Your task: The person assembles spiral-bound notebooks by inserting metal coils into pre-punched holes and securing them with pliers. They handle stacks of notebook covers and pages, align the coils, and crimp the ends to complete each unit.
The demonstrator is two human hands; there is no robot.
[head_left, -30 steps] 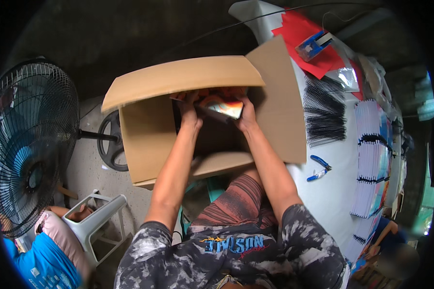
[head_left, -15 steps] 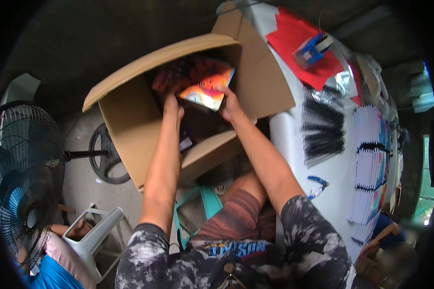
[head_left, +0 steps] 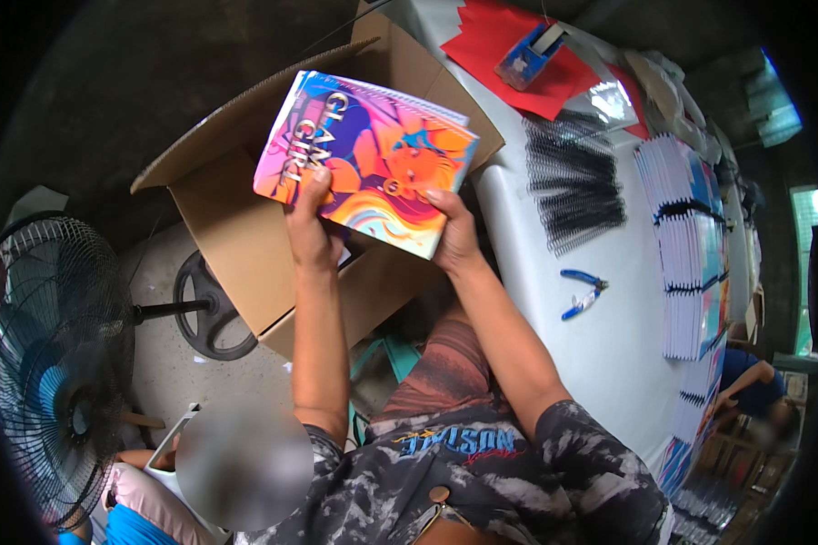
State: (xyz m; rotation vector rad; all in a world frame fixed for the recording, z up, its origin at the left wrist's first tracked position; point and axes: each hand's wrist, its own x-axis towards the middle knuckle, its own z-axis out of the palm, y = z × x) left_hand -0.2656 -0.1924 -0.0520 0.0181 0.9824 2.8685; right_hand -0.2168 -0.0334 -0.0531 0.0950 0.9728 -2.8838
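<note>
A small stack of spiral-bound notebooks (head_left: 373, 168) with a bright orange, pink and purple illustrated cover is held above the open cardboard box (head_left: 223, 213). My left hand (head_left: 314, 232) grips the stack's near left edge, its thumb on the cover. At the lower right corner, my right hand (head_left: 454, 232) is closed round the stack, with its thumb on top too. The cover tilts toward me, and white pages and the wire binding show along the far edge. Most of the box's inside is hidden behind the notebooks and my hands.
On the white-covered table (head_left: 536, 354) at right lie black binding coils (head_left: 577, 182), blue-handled pliers (head_left: 586, 292), red sheets (head_left: 477, 36), a blue tape dispenser (head_left: 527, 59) and notebook stacks (head_left: 682, 241). A fan (head_left: 54, 363) stands left. People are at lower left and right (head_left: 745, 381).
Both hands have lifted the notebooks up out of the box, and the cover now faces me. The view has shifted, so the table's pliers show fully. A person's head has come in at lower left.
</note>
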